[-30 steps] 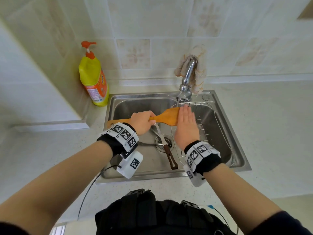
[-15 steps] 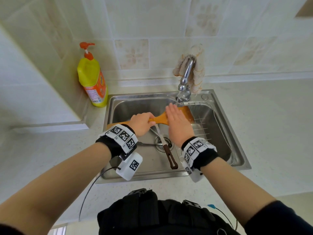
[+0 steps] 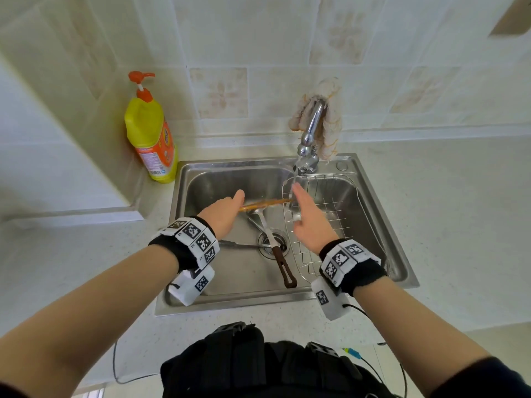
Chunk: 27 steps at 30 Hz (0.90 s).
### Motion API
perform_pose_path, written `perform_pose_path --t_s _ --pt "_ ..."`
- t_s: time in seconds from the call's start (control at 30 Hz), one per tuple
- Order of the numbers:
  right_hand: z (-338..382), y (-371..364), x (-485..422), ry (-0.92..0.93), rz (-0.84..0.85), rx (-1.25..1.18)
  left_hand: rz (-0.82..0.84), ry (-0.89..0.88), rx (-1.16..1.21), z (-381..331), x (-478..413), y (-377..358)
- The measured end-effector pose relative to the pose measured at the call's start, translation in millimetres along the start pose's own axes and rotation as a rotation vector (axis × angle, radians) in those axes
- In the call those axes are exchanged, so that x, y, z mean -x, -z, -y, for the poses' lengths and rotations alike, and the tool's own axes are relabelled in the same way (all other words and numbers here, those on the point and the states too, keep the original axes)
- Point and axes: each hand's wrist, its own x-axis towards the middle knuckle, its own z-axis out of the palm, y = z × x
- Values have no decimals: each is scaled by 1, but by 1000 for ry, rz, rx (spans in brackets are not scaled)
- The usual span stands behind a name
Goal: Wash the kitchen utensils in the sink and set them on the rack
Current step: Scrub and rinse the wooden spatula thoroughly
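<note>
My left hand [image 3: 225,215] grips the handle of a wooden spatula [image 3: 265,203], held edge-on over the steel sink [image 3: 201,185]. My right hand [image 3: 306,218] is flat with straight fingers against the spatula's blade, under water running from the tap [image 3: 309,139]. A metal ladle with a brown handle [image 3: 277,248] lies in the basin across the drain, and another metal utensil [image 3: 238,245] lies beside it. A wire rack [image 3: 330,208] fills the right half of the sink, with nothing on it that I can see.
A yellow dish soap bottle [image 3: 150,133] with an orange pump stands on the counter at the sink's back left corner. A cloth [image 3: 330,116] hangs over the tap. Pale countertop [image 3: 445,211] stretches to the right of the sink.
The spatula has turned from flat to edge-on in my left hand. My right hand slid along the blade and now sits at its right end under the water.
</note>
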Motion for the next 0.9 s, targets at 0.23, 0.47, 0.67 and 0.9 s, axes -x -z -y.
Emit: perform_pose_path --t_s 0.23,0.47,0.67,0.9 --pt "-3 -10 -12 6 -31 501 -79 -50 8 -16 -6 -7" --pt "16 -22 -20 164 -27 603 -108 -55 26 -26 -11 6" --pt "18 -33 -2 189 -46 717 -105 -66 -15 -28 -7 5" --pt "-5 -16 -10 -38 -132 630 -105 -81 -38 -24 -6 8"
